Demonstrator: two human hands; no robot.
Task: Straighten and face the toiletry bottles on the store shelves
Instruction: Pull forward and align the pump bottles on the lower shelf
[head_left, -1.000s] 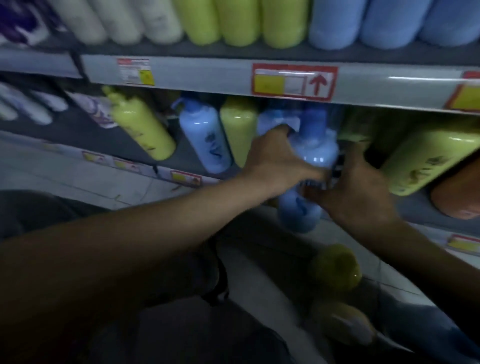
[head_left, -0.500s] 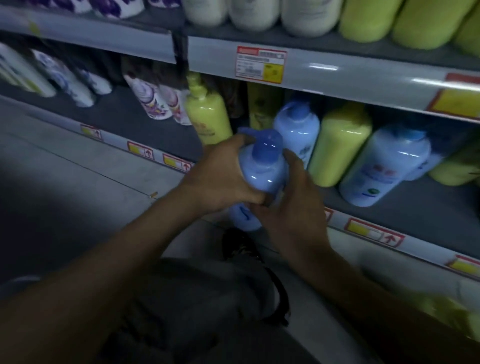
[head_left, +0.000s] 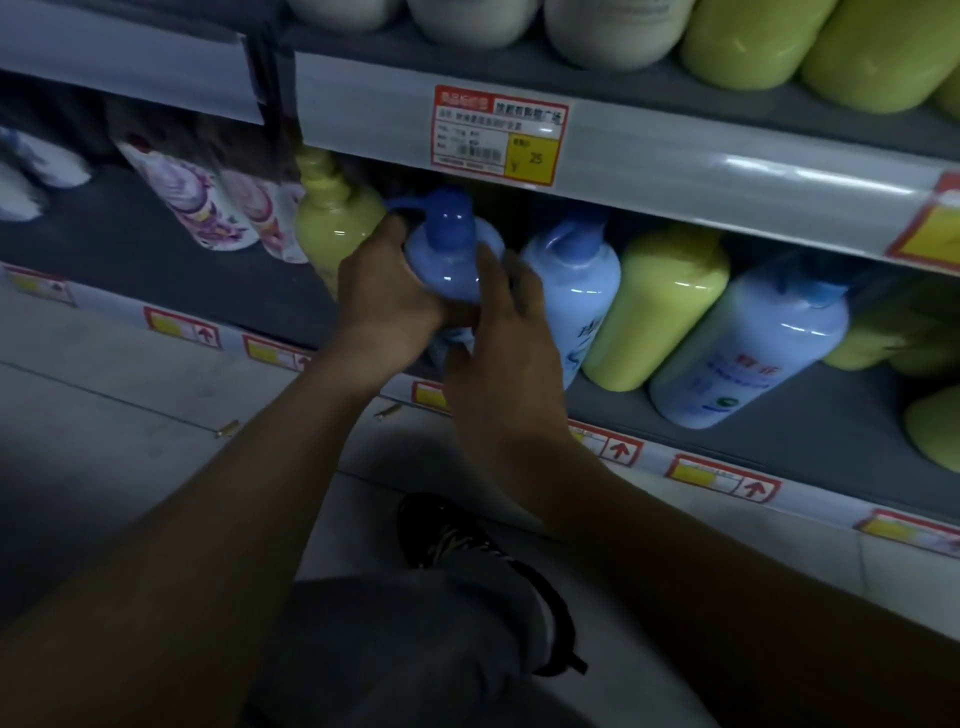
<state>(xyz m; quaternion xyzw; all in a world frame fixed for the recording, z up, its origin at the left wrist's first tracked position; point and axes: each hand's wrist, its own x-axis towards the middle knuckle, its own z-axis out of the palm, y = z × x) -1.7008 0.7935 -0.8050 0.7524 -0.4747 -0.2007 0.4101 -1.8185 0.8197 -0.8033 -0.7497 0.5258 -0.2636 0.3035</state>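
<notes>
Grey shelf (head_left: 857, 415), blue pump bottles (head_left: 748, 353), yellow-green bottles (head_left: 660, 306) between, floral bottles (head_left: 197, 208) at left

The blue bottle (head_left: 451, 265) and its neighbours look like glossy, smooth plastic; the price label (head_left: 497, 136) is paper; the shelf (head_left: 810, 447) is matt.

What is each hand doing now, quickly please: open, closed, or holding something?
Left hand: closed around the blue bottle, gripping its shoulder.
Right hand: open, straight fingers resting against the same bottle's right side.

blue pump bottle (head_left: 451, 270) raised, now within the shelf (head_left: 779, 447) row
</notes>
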